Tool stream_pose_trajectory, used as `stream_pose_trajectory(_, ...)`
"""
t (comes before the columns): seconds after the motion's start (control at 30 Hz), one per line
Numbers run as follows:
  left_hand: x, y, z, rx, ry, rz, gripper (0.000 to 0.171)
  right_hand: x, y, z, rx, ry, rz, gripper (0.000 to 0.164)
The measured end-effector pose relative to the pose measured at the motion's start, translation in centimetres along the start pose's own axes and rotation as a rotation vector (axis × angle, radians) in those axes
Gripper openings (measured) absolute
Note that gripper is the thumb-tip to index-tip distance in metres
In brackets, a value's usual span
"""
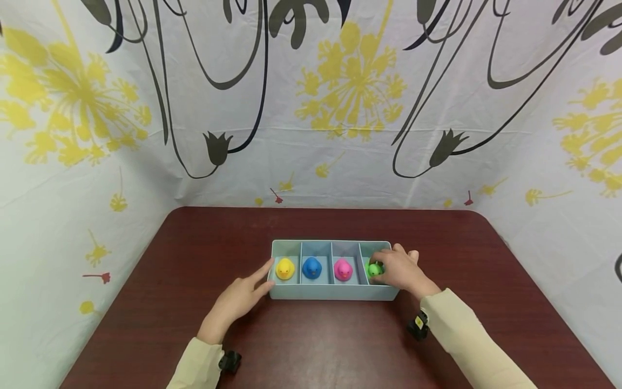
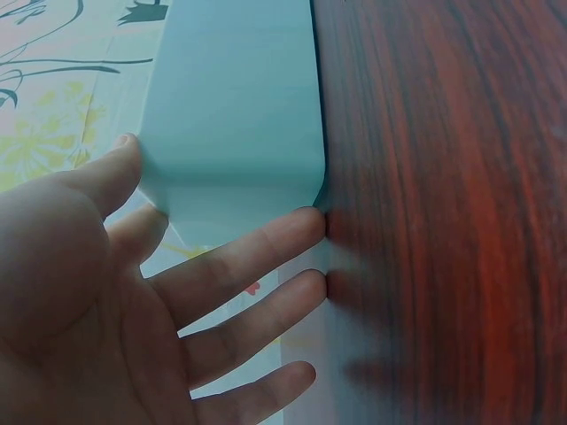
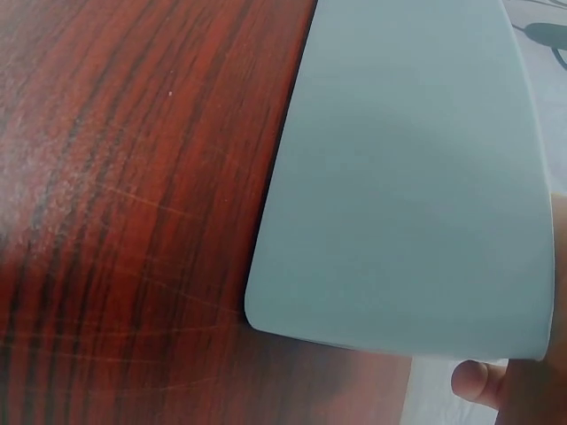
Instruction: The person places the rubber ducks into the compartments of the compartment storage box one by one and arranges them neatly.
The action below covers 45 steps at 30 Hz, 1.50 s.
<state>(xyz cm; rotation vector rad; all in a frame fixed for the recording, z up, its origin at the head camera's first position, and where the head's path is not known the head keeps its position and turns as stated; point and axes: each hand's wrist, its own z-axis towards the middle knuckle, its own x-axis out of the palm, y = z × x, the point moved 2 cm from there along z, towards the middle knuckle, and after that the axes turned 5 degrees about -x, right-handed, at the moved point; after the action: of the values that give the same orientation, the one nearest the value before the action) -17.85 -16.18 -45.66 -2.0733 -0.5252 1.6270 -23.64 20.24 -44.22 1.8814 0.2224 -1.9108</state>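
A pale blue-green box (image 1: pixel 332 293) with a row of compartments stands on the table. My right hand (image 1: pixel 402 271) reaches into its rightmost compartment and pinches a small green rubber toy (image 1: pixel 374 269), partly covered by the fingers. On the other side, my left hand (image 1: pixel 237 298) touches the box's left end with outstretched fingers. The left wrist view shows the thumb at the rim and a straight finger (image 2: pixel 257 261) at the lower corner. A yellow rubber duck (image 1: pixel 284 268), a blue one (image 1: pixel 312 268) and a pink one (image 1: pixel 343 269) sit in separate compartments.
Dark red wood-grain table (image 1: pixel 330 340) extends around the box on every side. Behind it and to both sides hangs a white cloth (image 1: pixel 291 113) printed with yellow flowers and grey stems. Each wrist carries a small black camera (image 1: pixel 230 361).
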Motion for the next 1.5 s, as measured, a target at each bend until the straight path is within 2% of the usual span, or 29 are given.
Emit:
stream_pose_trajectory(0.3,0.0,0.2,0.2,0.007,-0.005,-0.005,0.061,0.2,-0.2,0.1,-0.016,-0.027,-0.008,0.027)
stream_pose_trajectory(0.43,0.0,0.3,0.3,0.003,-0.002,-0.010,0.061,0.4,-0.2,0.0,-0.022,-0.049,-0.006,0.030)
stream_pose_trajectory(0.6,-0.1,0.4,0.4,0.001,0.009,-0.015,0.061,0.0,0.0,-0.1,-0.033,-0.114,0.021,0.036)
stream_pose_trajectory(0.8,-0.3,0.3,0.6,0.012,0.007,0.005,0.061,-0.3,0.1,-0.2,0.003,-0.153,0.054,0.037)
stream_pose_trajectory(0.97,-0.6,0.1,0.7,0.050,-0.015,0.040,0.061,-0.4,0.0,-0.4,0.030,-0.161,0.073,0.041)
stream_pose_trajectory(1.1,-1.0,0.0,0.7,0.121,-0.062,0.076,0.059,-0.9,0.0,-0.7,0.030,-0.157,0.099,0.049)
stream_pose_trajectory(1.27,-1.6,-0.5,1.0,0.204,-0.172,0.186,0.053,-2.0,0.0,-0.8,0.029,-0.145,0.135,0.067)
stream_pose_trajectory(1.4,-1.8,-0.8,1.0,0.221,-0.227,0.258,0.051,-2.6,-0.2,-1.0,0.040,-0.124,0.146,0.078)
stream_pose_trajectory(1.5,-1.7,-0.8,1.1,0.226,-0.244,0.278,0.052,-3.0,-0.3,-1.3,0.052,-0.113,0.151,0.082)
